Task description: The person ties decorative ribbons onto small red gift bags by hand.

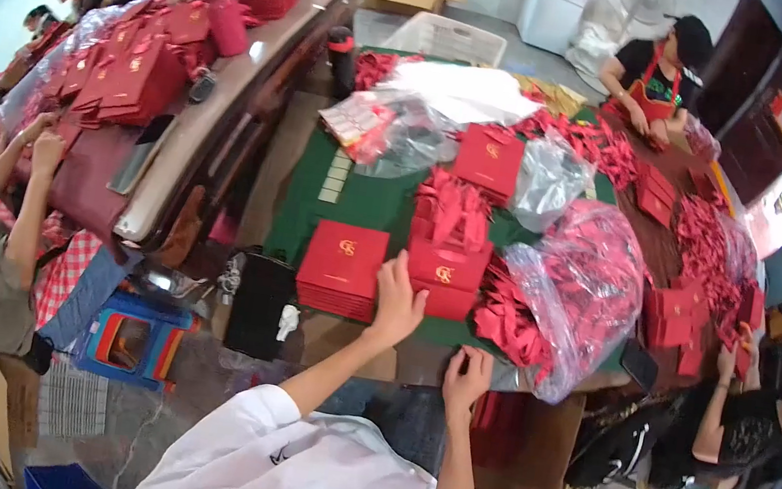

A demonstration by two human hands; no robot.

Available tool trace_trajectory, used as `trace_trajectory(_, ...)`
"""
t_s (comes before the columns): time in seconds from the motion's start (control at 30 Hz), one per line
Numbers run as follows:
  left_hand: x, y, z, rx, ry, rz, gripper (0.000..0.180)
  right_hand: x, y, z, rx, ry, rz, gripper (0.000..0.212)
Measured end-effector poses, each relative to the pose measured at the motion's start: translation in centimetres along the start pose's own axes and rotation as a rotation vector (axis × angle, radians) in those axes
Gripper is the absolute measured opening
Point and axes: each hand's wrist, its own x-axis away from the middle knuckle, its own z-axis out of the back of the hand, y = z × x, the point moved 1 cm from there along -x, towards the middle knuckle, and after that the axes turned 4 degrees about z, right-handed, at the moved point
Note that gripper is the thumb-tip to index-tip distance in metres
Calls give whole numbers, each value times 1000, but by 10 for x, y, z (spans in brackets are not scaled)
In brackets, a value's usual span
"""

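Note:
My left hand [398,301] rests at the lower left edge of a pile of red paper gift bags [443,275] with ribbon handles, its fingers spread and touching the bags. My right hand [467,379] is at the table's near edge, below those bags, with fingers curled together; what they hold, if anything, is hidden. Left of my left hand stands a neat stack of flat red bags [341,267] with gold print. To the right, a clear plastic sack [584,294] spills red ribbons [511,318].
Behind lie another red bag [487,161], clear plastic [552,180] and a black tumbler [340,60]. A black pouch [260,306] sits by the near left edge, a phone [639,364] on the right. Co-workers handle red bags at the left table [99,170] and along the right side.

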Motion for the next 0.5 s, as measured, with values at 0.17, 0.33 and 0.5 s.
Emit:
trace_trajectory(0.17, -2, 6, 59, -67, 6, -137, 82, 1, -7, 0, -153, -81, -78, 11)
trace_trajectory(0.33, 1, -18, 108, -315, -45, -159, 82, -12, -8, 28, -100, -26, -102, 14)
trace_trajectory(0.5, 17, -57, 112, -365, -119, -73, 76, -29, 13, 42, 41, 105, -127, 12)
